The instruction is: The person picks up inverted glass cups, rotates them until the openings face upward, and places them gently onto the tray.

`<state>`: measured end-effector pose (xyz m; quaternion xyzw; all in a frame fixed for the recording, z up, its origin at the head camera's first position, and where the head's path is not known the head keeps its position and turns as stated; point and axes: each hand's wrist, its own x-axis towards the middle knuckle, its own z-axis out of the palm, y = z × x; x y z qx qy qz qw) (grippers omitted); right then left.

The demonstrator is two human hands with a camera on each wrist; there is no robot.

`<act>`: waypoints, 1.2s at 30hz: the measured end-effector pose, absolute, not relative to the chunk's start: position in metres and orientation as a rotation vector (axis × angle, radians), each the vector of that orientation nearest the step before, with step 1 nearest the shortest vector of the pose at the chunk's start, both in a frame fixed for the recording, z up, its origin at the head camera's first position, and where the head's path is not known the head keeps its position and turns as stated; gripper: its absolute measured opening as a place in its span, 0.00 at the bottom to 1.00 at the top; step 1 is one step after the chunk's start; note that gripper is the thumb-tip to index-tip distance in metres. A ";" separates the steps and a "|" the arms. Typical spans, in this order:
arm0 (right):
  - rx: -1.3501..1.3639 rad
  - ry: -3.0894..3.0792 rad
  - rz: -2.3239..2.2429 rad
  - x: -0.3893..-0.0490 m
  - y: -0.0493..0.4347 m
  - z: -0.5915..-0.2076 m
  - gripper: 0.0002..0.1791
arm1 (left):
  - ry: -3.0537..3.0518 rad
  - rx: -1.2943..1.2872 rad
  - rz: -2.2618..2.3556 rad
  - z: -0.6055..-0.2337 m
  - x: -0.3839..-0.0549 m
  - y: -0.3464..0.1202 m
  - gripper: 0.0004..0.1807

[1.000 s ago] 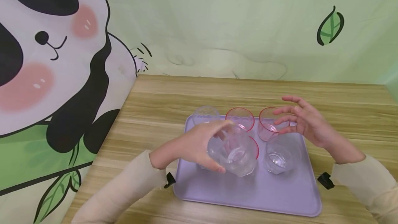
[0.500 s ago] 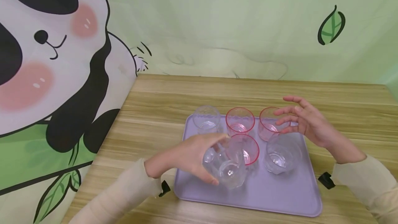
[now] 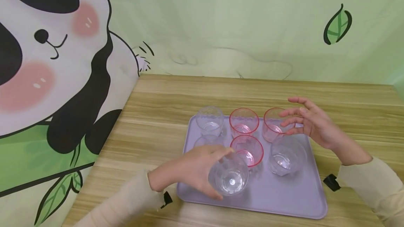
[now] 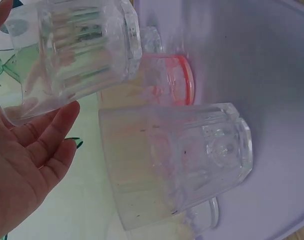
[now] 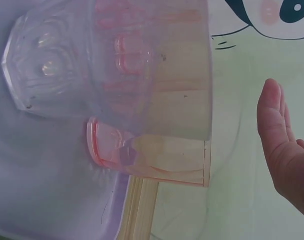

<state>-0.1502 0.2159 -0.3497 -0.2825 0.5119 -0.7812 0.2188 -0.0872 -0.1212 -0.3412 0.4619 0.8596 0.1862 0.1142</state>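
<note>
In the head view my left hand (image 3: 197, 169) grips a clear plastic cup (image 3: 231, 181) above the front of a lilac tray (image 3: 284, 199). Its thumb and fingers curl round the cup's sides; the left wrist view shows this held cup (image 4: 81, 55) raised, beside another clear cup (image 4: 177, 165) standing on the tray. My right hand (image 3: 315, 125) hovers with loosely spread fingers near a red-rimmed cup (image 3: 272, 130) at the back right, holding nothing. Below that hand stands a clear cup (image 3: 282, 160). A red-rimmed cup (image 3: 247, 153) is just behind the held one.
More cups line the tray's back: a clear cup (image 3: 209, 120) at left and a red-rimmed cup (image 3: 244, 120) in the middle. Another clear cup (image 3: 206, 140) is partly hidden by my left hand. A wooden table (image 3: 164, 104) bears the tray, before a panda-printed cloth (image 3: 221, 27).
My left hand has brought the clear cup toward the front left of the tray, lower in the view, uncovering the red-rimmed cup behind it. My right hand has hardly moved.
</note>
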 end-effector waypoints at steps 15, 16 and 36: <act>-0.771 1.431 -2.152 -0.150 0.218 -0.351 0.20 | 2.690 1.430 0.486 -0.360 -0.071 -0.123 0.56; -0.769 1.432 -2.152 -0.150 0.218 -0.351 0.20 | 2.697 1.422 0.489 -0.361 -0.069 -0.123 0.56; -0.776 1.414 -2.141 -0.150 0.218 -0.351 0.20 | 2.837 1.420 0.543 -0.375 -0.054 -0.143 0.54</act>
